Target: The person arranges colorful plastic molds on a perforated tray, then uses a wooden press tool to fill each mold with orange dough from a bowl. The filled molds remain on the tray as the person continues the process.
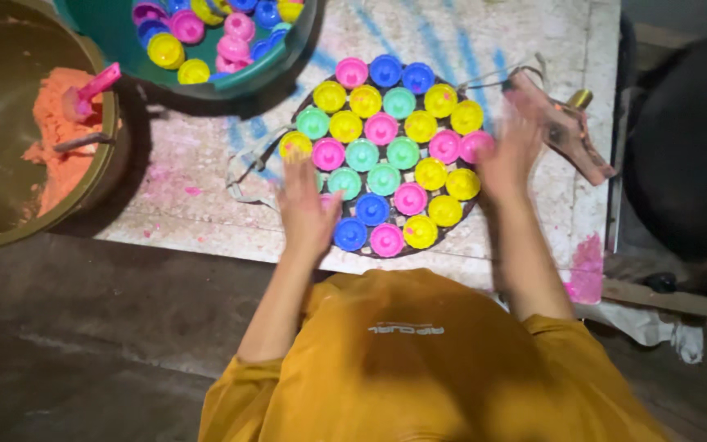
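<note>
A round dark tray point(461, 219) lies on a pale stone slab point(206, 205), packed with several small plastic moulds point(383, 129) in pink, yellow, green and blue. My left hand point(308, 209) rests flat on the tray's near left edge, fingers spread, covering a few moulds. My right hand point(511, 155) is blurred at the tray's right edge, fingers apart, holding nothing that I can see. My yellow shirt fills the bottom of the view.
A green basin point(116, 33) holding more coloured moulds stands at the top. A large olive bucket point(83, 192) at left holds orange powder point(59, 139) and a pink scoop point(90, 88). A brown tool point(570, 135) lies right of the tray. Dark floor lies below the slab.
</note>
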